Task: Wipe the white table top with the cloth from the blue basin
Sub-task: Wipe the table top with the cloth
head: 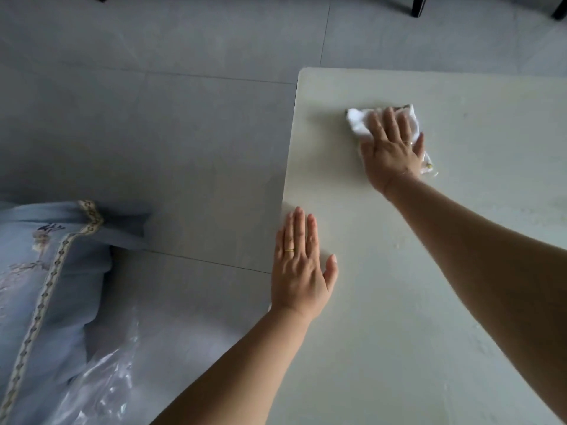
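The white table top (429,302) fills the right half of the view, its far left corner at the upper middle. A crumpled white cloth (357,122) lies near that corner. My right hand (391,151) presses flat on the cloth, fingers spread over it. My left hand (302,268), with a gold ring, rests flat and empty on the table's left edge, fingers together and thumb apart. The blue basin is out of view.
Grey tiled floor (153,118) lies left of and beyond the table. A light blue embroidered cushion (40,271) and clear plastic wrap (104,381) sit at the lower left. Dark furniture legs (418,6) stand at the top right.
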Demonstrator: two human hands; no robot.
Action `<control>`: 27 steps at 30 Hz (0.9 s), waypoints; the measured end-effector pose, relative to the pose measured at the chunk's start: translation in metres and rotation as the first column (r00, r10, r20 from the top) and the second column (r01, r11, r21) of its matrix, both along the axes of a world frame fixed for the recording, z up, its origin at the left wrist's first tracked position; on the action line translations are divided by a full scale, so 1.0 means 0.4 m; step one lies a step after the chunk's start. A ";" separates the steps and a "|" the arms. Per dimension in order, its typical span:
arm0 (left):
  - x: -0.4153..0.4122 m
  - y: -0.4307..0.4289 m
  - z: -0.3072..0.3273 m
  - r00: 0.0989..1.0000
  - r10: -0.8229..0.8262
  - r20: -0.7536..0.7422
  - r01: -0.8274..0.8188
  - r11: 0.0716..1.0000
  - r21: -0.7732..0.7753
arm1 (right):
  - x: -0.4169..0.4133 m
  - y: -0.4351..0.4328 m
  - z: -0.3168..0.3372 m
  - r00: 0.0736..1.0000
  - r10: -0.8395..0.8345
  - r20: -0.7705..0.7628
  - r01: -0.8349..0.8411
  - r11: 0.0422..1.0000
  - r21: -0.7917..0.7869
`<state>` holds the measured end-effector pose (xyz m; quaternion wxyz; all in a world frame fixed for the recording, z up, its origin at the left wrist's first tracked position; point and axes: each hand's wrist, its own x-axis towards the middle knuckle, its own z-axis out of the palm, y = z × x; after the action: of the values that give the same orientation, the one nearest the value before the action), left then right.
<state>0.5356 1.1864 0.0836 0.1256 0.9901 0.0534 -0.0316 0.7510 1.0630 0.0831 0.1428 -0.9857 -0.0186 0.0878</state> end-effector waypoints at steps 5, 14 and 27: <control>0.015 -0.007 0.009 1.000 0.005 -0.014 -0.005 1.000 0.021 | -0.117 0.190 0.008 0.995 0.093 -0.019 -0.092 0.994 0.052; 0.154 -0.023 -0.011 1.000 0.024 0.011 -0.024 0.999 -0.030 | 0.097 0.008 0.012 0.934 0.358 0.018 -0.357 0.933 -0.052; 0.149 -0.030 -0.021 0.999 0.046 0.024 -0.046 0.999 -0.008 | 0.156 0.197 0.014 0.880 0.475 0.023 -0.474 0.879 -0.043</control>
<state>0.5952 1.1744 0.0754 0.1305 0.9885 0.0744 -0.0170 0.8134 1.1417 0.0888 0.0989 -0.9548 -0.2601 0.1041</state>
